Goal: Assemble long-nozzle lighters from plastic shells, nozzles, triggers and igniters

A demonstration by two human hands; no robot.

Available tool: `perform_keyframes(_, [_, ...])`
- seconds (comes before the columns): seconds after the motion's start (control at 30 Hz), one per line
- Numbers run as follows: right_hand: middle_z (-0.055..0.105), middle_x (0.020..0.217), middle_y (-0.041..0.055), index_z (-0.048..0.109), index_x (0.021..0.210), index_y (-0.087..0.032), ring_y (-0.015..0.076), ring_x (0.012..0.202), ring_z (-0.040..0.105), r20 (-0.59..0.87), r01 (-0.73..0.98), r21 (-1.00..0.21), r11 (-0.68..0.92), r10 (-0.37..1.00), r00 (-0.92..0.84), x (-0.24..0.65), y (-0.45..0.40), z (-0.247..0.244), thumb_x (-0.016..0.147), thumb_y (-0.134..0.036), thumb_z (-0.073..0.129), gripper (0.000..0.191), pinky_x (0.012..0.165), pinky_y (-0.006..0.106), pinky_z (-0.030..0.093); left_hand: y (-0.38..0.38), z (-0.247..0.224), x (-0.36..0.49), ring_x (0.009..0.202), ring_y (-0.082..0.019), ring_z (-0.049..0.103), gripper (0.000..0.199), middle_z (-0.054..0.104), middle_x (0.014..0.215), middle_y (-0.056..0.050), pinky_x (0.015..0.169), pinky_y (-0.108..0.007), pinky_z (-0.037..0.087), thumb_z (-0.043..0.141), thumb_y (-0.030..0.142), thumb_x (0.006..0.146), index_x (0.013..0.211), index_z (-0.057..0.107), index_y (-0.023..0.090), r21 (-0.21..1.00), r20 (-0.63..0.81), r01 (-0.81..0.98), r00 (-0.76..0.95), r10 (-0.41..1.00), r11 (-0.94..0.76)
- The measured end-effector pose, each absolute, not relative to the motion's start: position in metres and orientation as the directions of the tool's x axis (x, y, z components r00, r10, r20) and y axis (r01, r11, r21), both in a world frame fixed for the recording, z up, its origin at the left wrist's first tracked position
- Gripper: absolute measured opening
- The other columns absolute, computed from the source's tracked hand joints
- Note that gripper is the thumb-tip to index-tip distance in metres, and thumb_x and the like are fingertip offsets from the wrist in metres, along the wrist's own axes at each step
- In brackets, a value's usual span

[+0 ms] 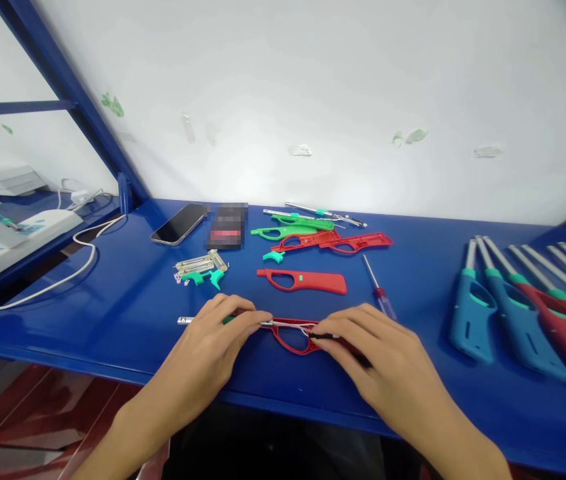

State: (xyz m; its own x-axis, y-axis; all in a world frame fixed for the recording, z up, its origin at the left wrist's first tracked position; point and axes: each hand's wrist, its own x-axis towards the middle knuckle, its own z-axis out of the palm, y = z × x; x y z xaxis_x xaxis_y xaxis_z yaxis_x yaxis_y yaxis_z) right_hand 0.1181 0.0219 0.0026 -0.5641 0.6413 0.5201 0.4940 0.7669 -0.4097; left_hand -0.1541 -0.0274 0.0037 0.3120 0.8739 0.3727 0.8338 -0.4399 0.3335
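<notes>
A red lighter shell half (297,352) lies on the blue table under both hands, its ring-shaped trigger guard towards me. My left hand (217,343) is closed around a metal lighter tube (185,321), whose tip sticks out to the left; a bit of green shows beside the fingers. From the tube, a thin white wire (290,325) runs right over the shell. My right hand (383,347) pinches a small black part (327,336) at the wire's end, above the shell. The shell's handle end is mostly hidden by that hand.
Behind my hands lie another red shell half (307,281), a screwdriver (381,293), green triggers (217,278), clear inner parts (195,265) and green shells (283,232). A phone (180,224) sits back left. Assembled lighters (473,317) stand right. A white cable (93,253) crosses the left.
</notes>
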Motion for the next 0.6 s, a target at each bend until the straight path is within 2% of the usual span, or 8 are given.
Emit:
perform_keyframes(0.3, [0.073,0.112,-0.0032,0.066,0.111,-0.029,0.0147,0.099,0.07,0.509,0.491,-0.426,0.76,0.65,-0.565,0.1206,0.0204,0.0015,0.105,-0.015,0.06,0.017,0.093,0.03,0.052,-0.0281,0.0041,-0.1532,0.105,-0.018,0.059,0.029,0.065,0.118,-0.002,0.093,-0.032,0.049,0.045,0.022,0.112,0.13,0.066,0.029,0.336,0.376,0.83,0.316,0.871,-0.446])
perform_keyframes(0.6, [0.074,0.11,-0.002,0.067,0.111,-0.028,0.0158,0.098,0.07,0.506,0.492,-0.427,0.759,0.651,-0.566,0.1192,0.0211,0.0018,0.106,-0.016,0.059,0.015,0.09,0.03,0.052,-0.0266,0.0047,-0.1539,0.105,-0.018,0.059,0.033,0.064,0.119,-0.004,0.093,-0.032,0.05,0.042,0.019,0.112,0.131,0.068,0.028,0.3,0.383,0.826,0.354,0.853,-0.477])
